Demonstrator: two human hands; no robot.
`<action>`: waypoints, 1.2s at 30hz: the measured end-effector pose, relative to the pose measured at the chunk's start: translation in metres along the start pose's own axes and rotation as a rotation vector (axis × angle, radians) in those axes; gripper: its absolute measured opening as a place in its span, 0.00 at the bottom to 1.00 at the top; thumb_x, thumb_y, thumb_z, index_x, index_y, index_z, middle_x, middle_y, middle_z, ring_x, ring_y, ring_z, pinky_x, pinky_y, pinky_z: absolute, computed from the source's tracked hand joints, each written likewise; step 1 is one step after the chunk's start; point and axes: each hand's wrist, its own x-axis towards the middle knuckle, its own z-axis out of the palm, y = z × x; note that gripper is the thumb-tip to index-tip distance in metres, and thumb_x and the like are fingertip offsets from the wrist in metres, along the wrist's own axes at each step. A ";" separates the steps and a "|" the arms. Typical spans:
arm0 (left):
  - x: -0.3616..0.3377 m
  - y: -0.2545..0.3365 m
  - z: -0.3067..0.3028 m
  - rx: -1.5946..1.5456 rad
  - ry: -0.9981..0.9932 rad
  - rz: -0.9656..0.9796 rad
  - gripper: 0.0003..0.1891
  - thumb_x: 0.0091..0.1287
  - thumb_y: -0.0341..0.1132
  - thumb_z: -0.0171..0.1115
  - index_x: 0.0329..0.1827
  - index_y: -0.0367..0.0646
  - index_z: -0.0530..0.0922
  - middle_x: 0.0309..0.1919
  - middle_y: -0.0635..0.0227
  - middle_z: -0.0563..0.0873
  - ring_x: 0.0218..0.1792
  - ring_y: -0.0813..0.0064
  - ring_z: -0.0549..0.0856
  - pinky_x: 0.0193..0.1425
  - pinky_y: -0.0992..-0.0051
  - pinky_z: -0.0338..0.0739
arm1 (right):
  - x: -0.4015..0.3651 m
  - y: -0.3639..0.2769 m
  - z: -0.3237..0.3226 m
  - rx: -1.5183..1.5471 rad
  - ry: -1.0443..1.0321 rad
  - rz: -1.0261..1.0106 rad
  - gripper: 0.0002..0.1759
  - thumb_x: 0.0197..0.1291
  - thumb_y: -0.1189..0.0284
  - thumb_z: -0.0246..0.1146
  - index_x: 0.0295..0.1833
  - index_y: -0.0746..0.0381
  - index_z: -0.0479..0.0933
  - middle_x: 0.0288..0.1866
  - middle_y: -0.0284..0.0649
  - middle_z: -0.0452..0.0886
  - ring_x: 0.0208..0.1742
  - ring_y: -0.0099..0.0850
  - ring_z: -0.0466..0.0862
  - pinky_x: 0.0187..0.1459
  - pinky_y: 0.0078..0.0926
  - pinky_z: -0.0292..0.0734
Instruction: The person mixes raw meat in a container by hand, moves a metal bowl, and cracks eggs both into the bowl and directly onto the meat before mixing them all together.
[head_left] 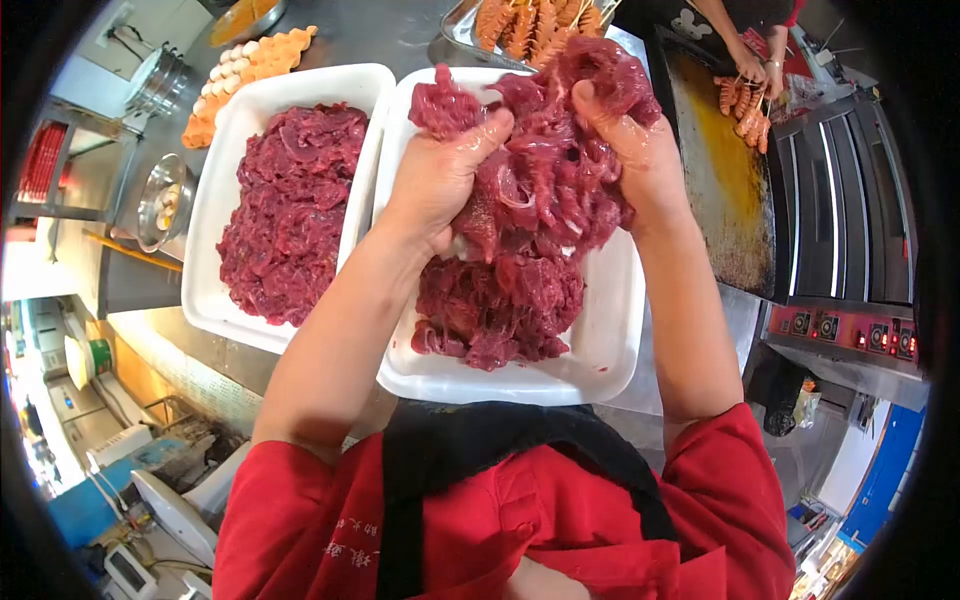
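Observation:
A big clump of sliced raw red meat [545, 165] hangs between my two hands above a white plastic tub [615, 350]. My left hand [445, 170] is closed round its left side, thumb on top. On the other side my right hand [635, 150] grips the clump, its thumb also uppermost. Strands of meat droop from the clump toward the pile of sliced meat [500, 310] in the tub. A second white tub [205, 250] at the left holds more sliced meat [290, 210]. Most of my fingers are hidden under the meat.
An egg tray [285, 50] and a metal bowl [165, 200] with eggs lie at the left. Skewered sausages [530, 25] fill a metal tray at the back. Another person's hands [755, 70] hold skewers over a griddle [715, 180] at the right.

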 end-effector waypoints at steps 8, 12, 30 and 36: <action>0.094 -0.038 -0.055 1.806 -0.219 0.083 0.48 0.49 0.41 0.75 0.74 0.67 0.57 0.74 0.55 0.54 0.72 0.51 0.57 0.69 0.44 0.59 | -0.002 0.091 -0.052 -1.775 -0.485 0.281 0.60 0.38 0.64 0.78 0.76 0.50 0.49 0.76 0.53 0.51 0.73 0.57 0.57 0.63 0.53 0.68; 0.105 -0.076 -0.055 1.891 -0.265 -0.102 0.52 0.41 0.48 0.79 0.73 0.62 0.59 0.72 0.62 0.59 0.71 0.51 0.59 0.65 0.39 0.63 | 0.029 0.116 -0.050 -1.639 -0.290 0.385 0.67 0.34 0.66 0.79 0.77 0.38 0.41 0.79 0.49 0.40 0.73 0.63 0.50 0.64 0.59 0.66; -0.014 -0.003 -0.012 -0.020 -0.095 -0.223 0.13 0.66 0.33 0.59 0.52 0.38 0.78 0.42 0.61 0.85 0.39 0.71 0.86 0.44 0.70 0.83 | 0.006 0.020 -0.018 -0.835 -0.023 -0.170 0.18 0.55 0.72 0.63 0.52 0.67 0.78 0.39 0.38 0.84 0.36 0.26 0.83 0.39 0.25 0.79; -0.047 0.000 0.008 0.357 -0.108 0.002 0.18 0.64 0.42 0.65 0.48 0.38 0.80 0.37 0.63 0.85 0.41 0.69 0.84 0.48 0.68 0.78 | -0.020 0.015 -0.002 -0.415 0.220 -0.150 0.13 0.55 0.72 0.63 0.46 0.65 0.81 0.35 0.37 0.84 0.32 0.26 0.83 0.36 0.25 0.78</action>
